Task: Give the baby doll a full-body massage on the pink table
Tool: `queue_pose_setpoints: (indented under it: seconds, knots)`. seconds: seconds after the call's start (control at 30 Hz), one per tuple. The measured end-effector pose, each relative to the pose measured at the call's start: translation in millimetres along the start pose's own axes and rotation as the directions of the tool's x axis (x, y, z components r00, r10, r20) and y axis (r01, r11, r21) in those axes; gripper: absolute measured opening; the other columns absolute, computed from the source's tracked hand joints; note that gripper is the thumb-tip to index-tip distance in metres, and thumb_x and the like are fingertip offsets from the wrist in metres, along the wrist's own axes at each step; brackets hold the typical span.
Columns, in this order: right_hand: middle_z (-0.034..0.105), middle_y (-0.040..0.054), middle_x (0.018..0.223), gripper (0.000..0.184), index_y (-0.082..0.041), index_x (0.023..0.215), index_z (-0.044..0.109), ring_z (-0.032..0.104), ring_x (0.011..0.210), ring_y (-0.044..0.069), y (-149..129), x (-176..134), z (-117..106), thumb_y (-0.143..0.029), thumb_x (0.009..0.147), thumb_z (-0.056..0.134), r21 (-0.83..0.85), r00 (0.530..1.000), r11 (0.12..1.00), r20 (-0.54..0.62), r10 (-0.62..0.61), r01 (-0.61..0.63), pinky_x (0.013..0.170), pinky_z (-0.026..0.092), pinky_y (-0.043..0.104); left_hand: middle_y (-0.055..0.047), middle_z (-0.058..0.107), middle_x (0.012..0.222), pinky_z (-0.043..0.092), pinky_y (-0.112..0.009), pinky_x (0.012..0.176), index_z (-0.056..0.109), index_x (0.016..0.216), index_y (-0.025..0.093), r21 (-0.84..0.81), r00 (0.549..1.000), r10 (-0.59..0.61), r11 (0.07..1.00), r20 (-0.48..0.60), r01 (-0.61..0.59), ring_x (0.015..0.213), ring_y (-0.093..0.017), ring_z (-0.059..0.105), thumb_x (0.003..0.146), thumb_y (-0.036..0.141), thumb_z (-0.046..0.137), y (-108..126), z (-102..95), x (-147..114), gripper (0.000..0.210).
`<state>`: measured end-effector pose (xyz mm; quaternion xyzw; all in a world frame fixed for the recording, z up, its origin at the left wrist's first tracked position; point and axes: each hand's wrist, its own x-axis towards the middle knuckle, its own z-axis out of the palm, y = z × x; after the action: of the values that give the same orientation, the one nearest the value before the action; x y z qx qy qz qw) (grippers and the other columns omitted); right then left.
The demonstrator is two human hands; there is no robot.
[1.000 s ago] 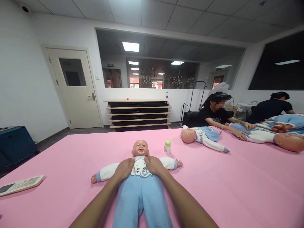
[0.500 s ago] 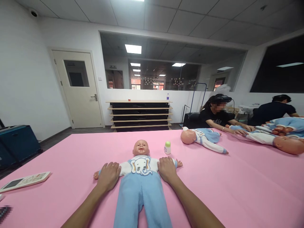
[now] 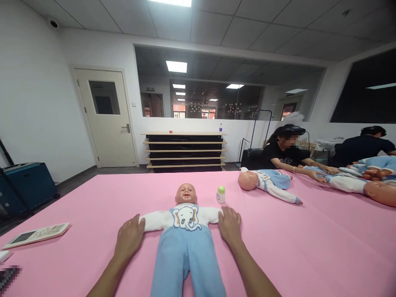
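A baby doll (image 3: 185, 243) lies on its back with its head away from me, in a white top with an elephant face and light blue trousers. Both its arms are spread to the sides. My left hand (image 3: 130, 236) is closed around the end of the doll's sleeve on the left, hiding the cuff and the doll's hand. On the other side, my right hand (image 3: 230, 225) closes over the opposite sleeve end, which is hidden too. Just beyond my right hand stands a small white bottle with a green cap (image 3: 220, 194).
The table has a pink cover (image 3: 102, 198). At left lies a calculator-like device (image 3: 36, 236). Another doll (image 3: 266, 183) lies at right. A person (image 3: 289, 152) handles a further doll (image 3: 349, 184) there. A second person (image 3: 368, 144) sits behind.
Both my hands have slid outward along the doll's sleeves to their ends, now covering the doll's hands. The view has shifted slightly.
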<state>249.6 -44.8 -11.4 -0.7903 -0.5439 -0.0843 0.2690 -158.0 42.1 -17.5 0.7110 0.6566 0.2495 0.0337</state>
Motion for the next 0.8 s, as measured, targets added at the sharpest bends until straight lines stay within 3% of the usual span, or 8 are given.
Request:
queue_pose_setpoints:
  seconds: [0.23,0.37,0.53,0.7,0.8]
  knots:
    - [0.048,0.0134,0.141,0.054,-0.022,0.137,0.048,0.032,0.137,0.032,22.5,14.0,7.3,-0.043,0.091,0.028,0.068,0.976,0.984,0.151,0.156,-0.167,0.109,0.014,0.061,-0.009,0.062,0.125,0.042,-0.035,0.096,0.054,0.127,0.018,-0.195,0.993,0.072,0.979,0.098,-0.052,0.119,-0.027,0.053,0.073,0.022,0.045,-22.1,-1.8,8.9,0.055]
    - [0.054,0.0093,0.134,0.058,-0.022,0.137,0.048,0.044,0.128,0.025,37.9,18.5,7.0,-0.028,0.08,0.039,0.122,0.978,0.992,0.211,0.0,-0.026,0.111,0.024,0.044,-0.009,0.064,0.119,0.042,-0.036,0.096,0.056,0.121,0.019,-0.187,0.992,0.086,0.98,0.089,-0.068,0.115,-0.028,0.054,0.064,0.012,0.045,-22.8,0.6,12.6,0.059]
    - [0.057,0.0067,0.129,0.068,-0.026,0.134,0.05,0.045,0.124,0.026,45.7,19.0,5.4,-0.019,0.066,0.048,0.085,0.981,0.996,0.194,-0.018,0.001,0.105,0.03,0.037,-0.009,0.064,0.117,0.044,-0.037,0.094,0.058,0.118,0.02,-0.195,1.0,0.021,0.981,0.02,-0.016,0.111,-0.029,0.056,0.064,0.014,0.048,-24.9,0.1,14.0,0.056]
    - [0.059,0.0078,0.123,0.073,-0.027,0.133,0.051,0.034,0.13,0.032,38.4,19.2,3.7,-0.014,0.062,0.049,-0.01,0.991,0.999,0.131,0.032,-0.031,0.107,0.019,0.047,-0.007,0.062,0.117,0.048,-0.035,0.091,0.062,0.113,0.022,-0.278,0.996,-0.063,0.96,-0.068,0.042,0.106,-0.026,0.059,0.068,0.02,0.051,-30.5,-3.2,17.2,0.047]
    - [0.057,0.0095,0.122,0.076,-0.028,0.136,0.048,0.035,0.127,0.033,34.5,19.1,1.1,-0.013,0.062,0.05,-0.049,0.994,0.998,0.098,0.053,-0.049,0.106,0.016,0.052,-0.007,0.063,0.112,0.052,-0.033,0.084,0.065,0.11,0.022,-0.351,0.982,-0.141,0.932,-0.122,0.09,0.096,-0.023,0.064,0.069,0.023,0.053,-31.2,-2.4,18.6,0.043]
